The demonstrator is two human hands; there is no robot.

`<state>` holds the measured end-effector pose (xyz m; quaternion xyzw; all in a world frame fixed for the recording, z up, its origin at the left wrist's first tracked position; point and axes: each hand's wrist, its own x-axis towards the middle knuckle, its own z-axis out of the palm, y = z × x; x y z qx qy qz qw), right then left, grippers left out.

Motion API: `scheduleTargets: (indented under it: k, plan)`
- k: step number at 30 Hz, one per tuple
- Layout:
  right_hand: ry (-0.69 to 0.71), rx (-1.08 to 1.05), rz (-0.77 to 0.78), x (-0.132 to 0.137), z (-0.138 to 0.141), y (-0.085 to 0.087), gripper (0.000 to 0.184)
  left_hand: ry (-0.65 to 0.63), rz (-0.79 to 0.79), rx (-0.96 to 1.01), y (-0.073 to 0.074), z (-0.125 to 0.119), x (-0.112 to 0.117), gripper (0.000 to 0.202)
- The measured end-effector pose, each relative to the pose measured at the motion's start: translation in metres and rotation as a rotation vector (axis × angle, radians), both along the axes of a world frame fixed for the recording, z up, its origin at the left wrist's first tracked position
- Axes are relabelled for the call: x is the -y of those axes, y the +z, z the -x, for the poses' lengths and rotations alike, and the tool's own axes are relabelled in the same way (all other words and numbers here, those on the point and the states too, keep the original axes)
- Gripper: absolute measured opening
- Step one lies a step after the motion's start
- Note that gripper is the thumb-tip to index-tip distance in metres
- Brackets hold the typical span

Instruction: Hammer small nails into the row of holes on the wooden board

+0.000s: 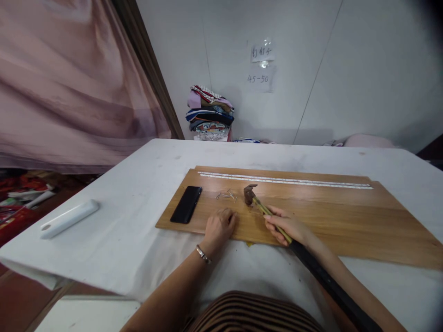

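Likely nailing stage: your right hand (281, 225) grips the hammer (304, 256) over the board (332, 210), left hand (218, 225) curls on its near edge, pinch unclear, nails (225, 196) board-left; next probably needs one steadied.

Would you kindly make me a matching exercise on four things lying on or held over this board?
1. Hammer
2. Phone
3. Nails
4. White strips

A. Near the board's far edge
B. Gripped in the right hand
C. Scattered between phone and hammer head
D. Black, lying flat

Pairs: 1-B, 2-D, 3-C, 4-A
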<state>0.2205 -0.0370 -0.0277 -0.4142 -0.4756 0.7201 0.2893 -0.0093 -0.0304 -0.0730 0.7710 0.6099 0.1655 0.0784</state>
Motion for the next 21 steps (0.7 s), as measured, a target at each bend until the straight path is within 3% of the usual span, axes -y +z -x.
scheduleTargets:
  k: [14, 21]
  plan:
    - [-0.014, 0.014, -0.01, -0.0001, -0.0029, -0.0018, 0.034, -0.008, -0.023, -0.007, -0.0017, 0.0007, 0.0004, 0.032]
    - [0.002, 0.004, 0.01, -0.0001, -0.0013, -0.0009, 0.045, -0.021, -0.021, 0.007, -0.0015, 0.0003, 0.0006, 0.033]
